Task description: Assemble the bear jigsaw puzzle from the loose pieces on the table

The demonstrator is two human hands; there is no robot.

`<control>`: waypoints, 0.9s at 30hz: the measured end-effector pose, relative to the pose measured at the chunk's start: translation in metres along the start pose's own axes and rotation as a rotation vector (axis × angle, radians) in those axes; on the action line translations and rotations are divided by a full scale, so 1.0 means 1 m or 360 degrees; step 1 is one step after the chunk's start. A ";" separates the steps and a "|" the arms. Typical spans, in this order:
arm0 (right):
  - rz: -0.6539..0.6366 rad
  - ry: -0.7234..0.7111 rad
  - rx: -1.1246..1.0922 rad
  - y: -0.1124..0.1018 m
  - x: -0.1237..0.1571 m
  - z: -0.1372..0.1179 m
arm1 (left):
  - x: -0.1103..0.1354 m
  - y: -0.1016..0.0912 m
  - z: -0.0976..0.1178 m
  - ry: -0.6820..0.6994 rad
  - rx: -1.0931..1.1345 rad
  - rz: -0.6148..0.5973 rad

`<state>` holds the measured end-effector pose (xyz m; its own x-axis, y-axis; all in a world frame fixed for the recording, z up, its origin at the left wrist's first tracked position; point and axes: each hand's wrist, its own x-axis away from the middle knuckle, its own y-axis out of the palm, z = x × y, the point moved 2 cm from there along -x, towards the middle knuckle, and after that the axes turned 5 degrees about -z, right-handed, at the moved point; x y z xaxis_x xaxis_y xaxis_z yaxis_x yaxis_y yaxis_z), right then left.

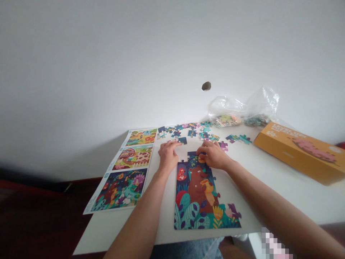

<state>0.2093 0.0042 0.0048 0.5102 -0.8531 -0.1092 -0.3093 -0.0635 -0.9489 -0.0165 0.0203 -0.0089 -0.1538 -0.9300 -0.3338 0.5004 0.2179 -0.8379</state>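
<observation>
A partly joined jigsaw puzzle (198, 194) lies on the table, showing a brown bear with a honey pot among leaves. At its top right corner, my right hand (214, 155) has its thumb and fingers bent around a puzzle piece (201, 158) with an orange spot. My left hand (168, 153) rests on the table above the puzzle's left side, fingers stretched out. Its fingertips reach the edge of a dark loose piece (182, 140); I see nothing gripped there. Loose pieces (192, 133) are scattered beyond both hands.
A picture sheet (113, 167) with three printed scenes lies at the left, overhanging the table's edge. Clear plastic bags (228, 111) of pieces stand against the wall. An orange puzzle box (299, 151) lies at the right. The white table (264, 187) meets the wall behind.
</observation>
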 end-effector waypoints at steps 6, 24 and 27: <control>0.0027 -0.0008 -0.0044 -0.001 0.001 -0.001 | 0.000 0.002 -0.008 -0.0236 -0.0176 -0.0035; 0.0037 -0.0025 -0.0094 0.000 0.001 0.000 | 0.002 0.003 -0.003 -0.0265 -0.0285 -0.0076; 0.0053 -0.0024 -0.0094 0.000 0.001 0.000 | 0.002 0.004 -0.002 -0.0237 -0.0278 -0.0101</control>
<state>0.2096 0.0031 0.0043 0.5108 -0.8473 -0.1455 -0.3730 -0.0659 -0.9255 -0.0166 0.0196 -0.0138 -0.0462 -0.9740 -0.2217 0.3367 0.1938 -0.9215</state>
